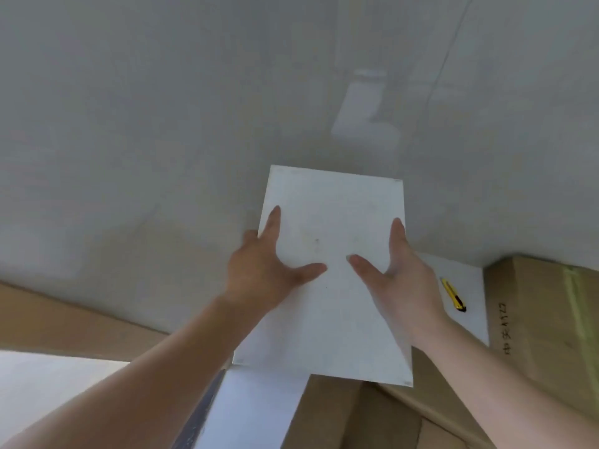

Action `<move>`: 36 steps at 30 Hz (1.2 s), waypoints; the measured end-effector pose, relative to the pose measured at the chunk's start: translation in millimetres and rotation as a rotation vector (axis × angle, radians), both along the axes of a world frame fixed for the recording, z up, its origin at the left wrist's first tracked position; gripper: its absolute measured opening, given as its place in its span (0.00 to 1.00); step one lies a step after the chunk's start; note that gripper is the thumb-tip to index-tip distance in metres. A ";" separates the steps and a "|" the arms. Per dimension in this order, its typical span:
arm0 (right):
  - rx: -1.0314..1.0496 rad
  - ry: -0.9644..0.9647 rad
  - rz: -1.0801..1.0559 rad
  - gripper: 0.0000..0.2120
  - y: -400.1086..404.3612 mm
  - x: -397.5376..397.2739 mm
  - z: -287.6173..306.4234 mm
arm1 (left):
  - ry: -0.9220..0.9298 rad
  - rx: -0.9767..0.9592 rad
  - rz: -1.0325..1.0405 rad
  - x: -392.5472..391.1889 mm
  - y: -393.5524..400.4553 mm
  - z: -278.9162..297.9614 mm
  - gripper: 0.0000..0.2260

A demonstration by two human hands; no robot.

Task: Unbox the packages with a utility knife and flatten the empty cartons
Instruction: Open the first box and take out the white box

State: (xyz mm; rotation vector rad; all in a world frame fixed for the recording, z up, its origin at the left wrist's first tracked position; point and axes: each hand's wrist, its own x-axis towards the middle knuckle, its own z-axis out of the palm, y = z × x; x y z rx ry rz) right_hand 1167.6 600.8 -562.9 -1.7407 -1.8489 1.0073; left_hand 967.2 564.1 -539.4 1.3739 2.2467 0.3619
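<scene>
While both hands held a white panel (330, 280) by its side edges, the left hand (259, 264) and right hand (405, 280) kept thumbs flat on its face. Right of the panel, a yellow knife (453, 294) lay on a white sheet (466, 319) beside a carton (544, 312).

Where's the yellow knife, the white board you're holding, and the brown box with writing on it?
yellow knife (453, 294): head view, middle of its handle.
white board (334, 222): head view, bare face between the hands.
brown box (544, 312): head view, top face beside the writing.
</scene>
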 end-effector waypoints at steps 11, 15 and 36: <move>-0.157 -0.016 -0.089 0.44 3.0 -103.8 -251.8 | 0.080 -0.141 -0.065 -104.5 21.7 -255.5 0.52; -0.199 -0.021 -0.132 0.45 1.7 -116.6 -339.7 | 0.084 -0.187 -0.107 -117.4 31.4 -342.6 0.53; -0.241 -0.145 -0.103 0.46 11.8 -152.3 -567.1 | -0.099 -0.236 -0.142 -161.2 40.1 -582.0 0.54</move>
